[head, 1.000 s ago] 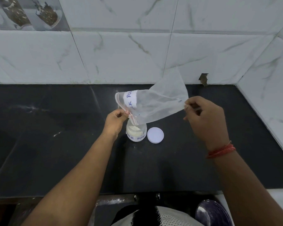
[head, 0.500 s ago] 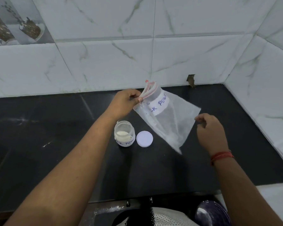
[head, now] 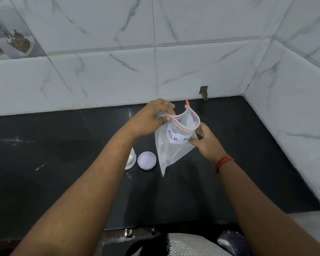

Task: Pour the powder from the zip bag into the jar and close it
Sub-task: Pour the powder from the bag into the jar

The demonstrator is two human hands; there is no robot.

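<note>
A clear zip bag (head: 171,150) with a white "MILK PO..." label hangs upright above the black counter (head: 63,145), its red zip mouth gaping open at the top. My left hand (head: 151,117) pinches the left end of the zip. My right hand (head: 205,141) holds the bag's right side beside the label. The small jar (head: 131,161) with white powder stands on the counter, mostly hidden behind my left forearm. Its round white lid (head: 146,160) lies flat just to the right of it, apart from the jar.
White marble-tile walls rise behind the counter and along its right side, meeting in a corner. A small chipped hole (head: 204,92) sits in the back wall. A dark round object (head: 231,241) lies below the counter's front edge.
The bag has turned from tipped over the jar to upright with its mouth on top. My right hand moved from the bag's bottom corner up to its side. The jar now sits behind my left forearm.
</note>
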